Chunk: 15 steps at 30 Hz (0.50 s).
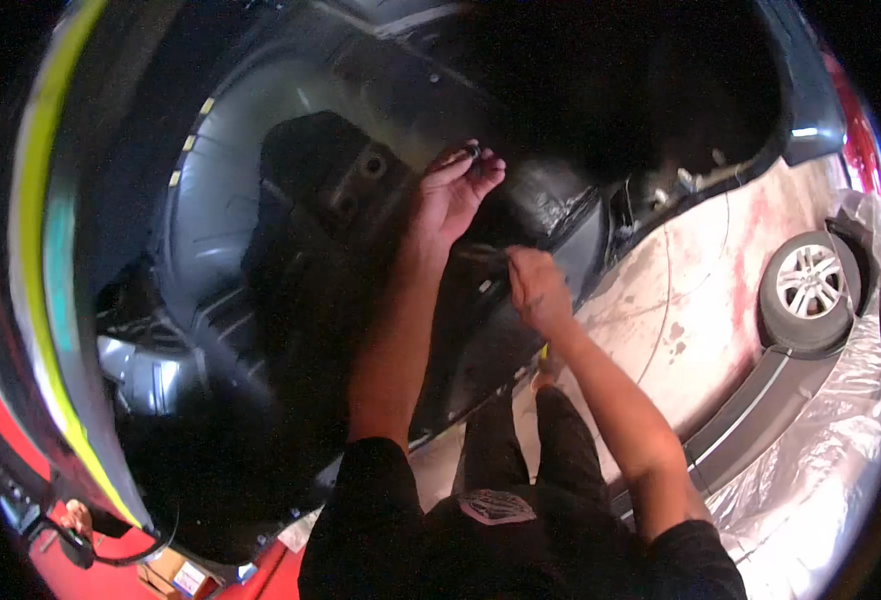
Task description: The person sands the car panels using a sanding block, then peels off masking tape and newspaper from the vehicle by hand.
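My left hand [458, 195] is raised palm-up inside the dark car body cavity [411, 90]. Its thumb and fingers pinch a small dark piece [474, 152], too small to name. Lower and to the right, my right hand [539, 290] is closed in a fist. A thin, blurred shaft [483, 253] sticks out of it to the left, below my left wrist; its kind cannot be made out. Left of both hands, a dark bracket-like panel with round holes [346, 180] sits against the rounded inner panel [226, 170].
A wheel [811, 285] lies on the stained floor [706, 270] at right, beside a long dark trim piece [761, 400] and clear plastic sheeting [831, 440]. The car body's edge [691, 195] runs between cavity and floor. Cardboard boxes [173, 575] stand at lower left.
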Motion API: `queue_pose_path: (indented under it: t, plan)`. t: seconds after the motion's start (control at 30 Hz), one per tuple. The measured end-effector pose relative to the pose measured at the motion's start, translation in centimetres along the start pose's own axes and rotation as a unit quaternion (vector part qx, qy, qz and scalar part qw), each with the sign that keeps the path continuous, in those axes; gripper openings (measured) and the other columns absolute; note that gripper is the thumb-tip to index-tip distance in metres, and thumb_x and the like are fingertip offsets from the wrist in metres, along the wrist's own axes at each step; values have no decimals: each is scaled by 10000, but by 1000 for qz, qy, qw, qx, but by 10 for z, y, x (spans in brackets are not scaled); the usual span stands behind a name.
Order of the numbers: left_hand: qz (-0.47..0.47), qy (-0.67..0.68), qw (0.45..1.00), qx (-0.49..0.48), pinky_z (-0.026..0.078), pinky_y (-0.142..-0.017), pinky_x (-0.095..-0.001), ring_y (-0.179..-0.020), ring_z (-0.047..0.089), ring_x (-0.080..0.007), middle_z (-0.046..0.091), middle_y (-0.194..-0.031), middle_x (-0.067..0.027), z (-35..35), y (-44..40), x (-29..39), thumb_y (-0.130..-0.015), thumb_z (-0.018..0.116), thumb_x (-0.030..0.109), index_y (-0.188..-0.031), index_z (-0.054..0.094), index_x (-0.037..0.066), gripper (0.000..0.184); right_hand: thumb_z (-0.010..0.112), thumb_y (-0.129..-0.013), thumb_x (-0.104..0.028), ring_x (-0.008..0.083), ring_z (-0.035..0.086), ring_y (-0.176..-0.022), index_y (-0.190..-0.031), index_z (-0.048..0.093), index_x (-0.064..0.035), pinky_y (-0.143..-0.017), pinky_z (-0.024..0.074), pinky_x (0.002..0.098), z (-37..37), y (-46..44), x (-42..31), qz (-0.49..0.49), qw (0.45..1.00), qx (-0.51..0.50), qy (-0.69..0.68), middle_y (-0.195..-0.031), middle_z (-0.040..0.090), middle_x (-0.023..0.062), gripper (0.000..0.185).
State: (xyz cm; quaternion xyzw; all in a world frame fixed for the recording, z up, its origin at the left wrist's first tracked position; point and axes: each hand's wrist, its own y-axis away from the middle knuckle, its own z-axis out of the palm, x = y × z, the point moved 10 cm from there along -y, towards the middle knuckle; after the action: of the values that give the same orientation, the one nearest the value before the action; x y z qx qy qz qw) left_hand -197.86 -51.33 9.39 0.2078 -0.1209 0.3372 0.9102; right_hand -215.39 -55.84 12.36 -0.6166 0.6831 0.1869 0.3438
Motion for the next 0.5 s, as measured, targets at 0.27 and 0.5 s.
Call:
queue_pose_path:
  t: [0.27,0.5]
  plan:
    - [33,-16,996,83,541,-815,-449,-898,664,-326,668,-1037,-173,16,189,-36,-937,520,49,-1106,632,17,205,586,-903,-69,426,627,-881,-1088,616,-8,-748,502,459,-22,-2,-5,79,990,35,-115,-963,651,224,197]
    - [-36,-22,981,187,521,-759,-410,-896,625,-261,648,-1020,-137,19,337,-166,-1018,517,243,-1125,610,-9,290,603,-907,-109,390,652,-814,-1057,614,24,-703,518,427,-139,110,-93,-4,997,65,-51,-892,652,227,201]
